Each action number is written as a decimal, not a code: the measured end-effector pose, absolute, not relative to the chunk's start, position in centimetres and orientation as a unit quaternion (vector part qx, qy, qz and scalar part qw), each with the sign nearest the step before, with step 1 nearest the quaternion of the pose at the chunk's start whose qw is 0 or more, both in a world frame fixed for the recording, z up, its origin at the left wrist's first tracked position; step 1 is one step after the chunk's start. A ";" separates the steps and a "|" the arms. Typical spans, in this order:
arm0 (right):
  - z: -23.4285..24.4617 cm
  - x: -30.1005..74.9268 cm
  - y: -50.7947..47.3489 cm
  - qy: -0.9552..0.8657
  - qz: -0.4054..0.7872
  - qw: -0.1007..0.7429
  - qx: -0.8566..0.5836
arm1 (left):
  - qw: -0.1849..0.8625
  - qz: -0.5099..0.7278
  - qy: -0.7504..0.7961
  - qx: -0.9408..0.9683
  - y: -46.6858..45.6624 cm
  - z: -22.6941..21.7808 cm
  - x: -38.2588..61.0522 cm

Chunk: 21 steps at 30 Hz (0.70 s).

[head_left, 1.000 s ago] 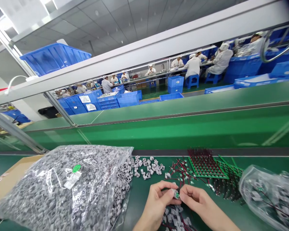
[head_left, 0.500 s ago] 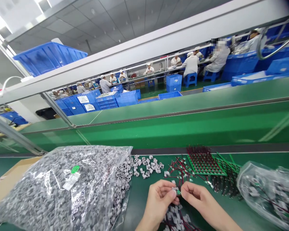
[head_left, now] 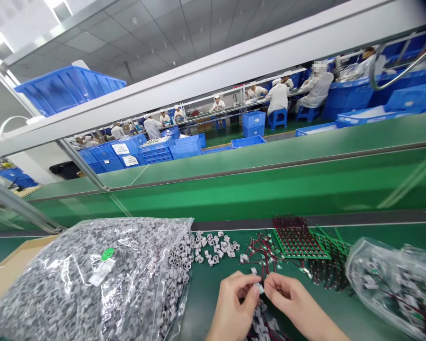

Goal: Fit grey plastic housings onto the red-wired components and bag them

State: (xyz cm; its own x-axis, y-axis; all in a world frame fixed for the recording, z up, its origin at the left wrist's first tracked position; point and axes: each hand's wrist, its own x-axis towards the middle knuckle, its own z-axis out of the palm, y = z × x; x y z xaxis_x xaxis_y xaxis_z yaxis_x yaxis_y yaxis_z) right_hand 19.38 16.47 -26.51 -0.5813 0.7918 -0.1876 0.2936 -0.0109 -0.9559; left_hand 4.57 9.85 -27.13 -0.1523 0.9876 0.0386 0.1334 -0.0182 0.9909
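- L hand [head_left: 234, 305] grip: pinching small pc [head_left: 259, 287]; R hand [head_left: 287, 296] grip: can't tell
- Grey pcs w/ wires [head_left: 261, 327] below: prob. done
- Left: loose grey pcs [head_left: 217, 250], PCBs [head_left: 300, 242]

Left hand [head_left: 235, 302] pinching small part [head_left: 260, 287] — right hand [head_left: 288, 298] close beside, bulging bag [head_left: 92, 279], green boards [head_left: 301, 244]

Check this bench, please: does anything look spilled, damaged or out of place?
Nothing looks plainly damaged. Loose gray parts lie scattered beside the big bag, like a small spill, but I cannot tell whether they spilled. Also, red wires cross each other in a messy heap, left of the green boards.
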 end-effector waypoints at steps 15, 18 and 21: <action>-26.5 19.6 15.7 -0.739 0.507 0.242 -0.372 | 0.305 0.410 0.629 0.586 9.1 -26.0 4.7; -26.8 19.6 15.4 -0.745 0.497 0.242 -0.374 | 0.286 0.376 0.626 0.621 8.7 -26.5 4.6; -27.0 19.6 15.2 -0.758 0.473 0.242 -0.379 | 0.273 0.358 0.621 0.641 8.6 -26.9 4.7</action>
